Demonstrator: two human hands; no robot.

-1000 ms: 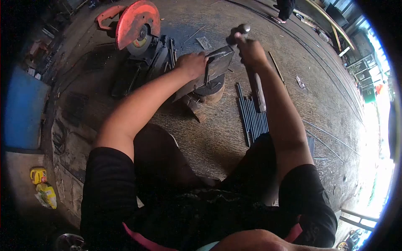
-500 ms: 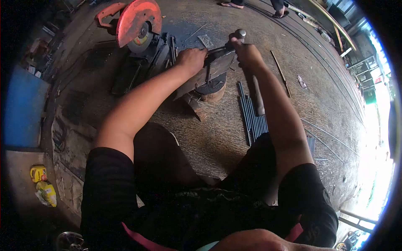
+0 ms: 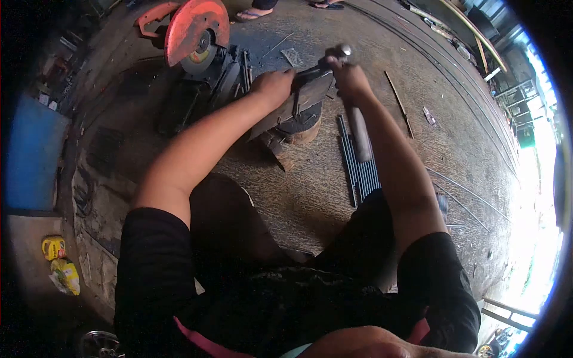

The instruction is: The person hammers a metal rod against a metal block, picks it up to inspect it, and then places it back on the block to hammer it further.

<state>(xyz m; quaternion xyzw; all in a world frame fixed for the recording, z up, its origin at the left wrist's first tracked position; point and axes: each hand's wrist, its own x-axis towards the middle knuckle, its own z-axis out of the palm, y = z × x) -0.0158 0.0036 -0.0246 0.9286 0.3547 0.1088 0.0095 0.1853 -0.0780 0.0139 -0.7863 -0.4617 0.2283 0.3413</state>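
My right hand is wrapped round a hammer, its metal head above my fist and its handle slanting down along my forearm. My left hand is closed at the upper left of a flat metal plate, round a dark metal piece whose exact kind I cannot make out. The plate lies tilted on a round wooden block. Between my two hands the dark piece runs along the plate's top edge. Motion blurs the hammer and my right fingers.
A red cut-off saw stands on the floor at upper left. Several thin metal rods lie beside my right knee, with a longer rod beyond them. Another person's sandalled foot shows at the top.
My right hand and the hammer have shifted slightly, the handle's lower end rising a little. My left hand stays in place. The other person's feet have moved to the left.
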